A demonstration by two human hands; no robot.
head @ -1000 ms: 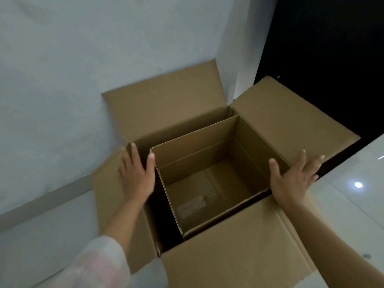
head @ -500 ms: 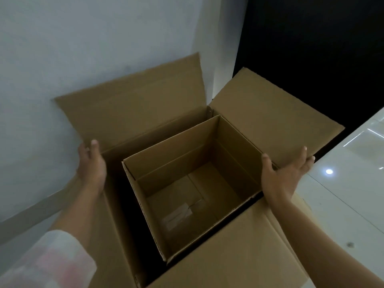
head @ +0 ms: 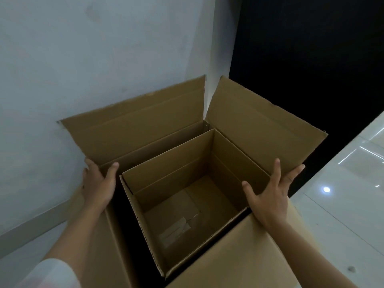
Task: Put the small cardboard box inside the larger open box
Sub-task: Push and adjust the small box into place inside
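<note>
The small cardboard box sits open-topped inside the larger open box, pushed toward its right and back walls. A dark gap shows along the small box's left and front sides. Clear tape crosses the small box's floor. My left hand grips the larger box's left rim near the back corner, thumb inside and fingers outside. My right hand lies flat with fingers spread on the fold of the right flap, thumb over the inner side. The larger box's four flaps are folded outward.
A white wall stands just behind the larger box, with a grey baseboard at its foot. A dark doorway opens at the back right. Glossy white floor tiles lie to the right.
My left hand has left the small box's left side and taken the larger box's left rim. My right hand stays on the right flap. The view has shifted.
</note>
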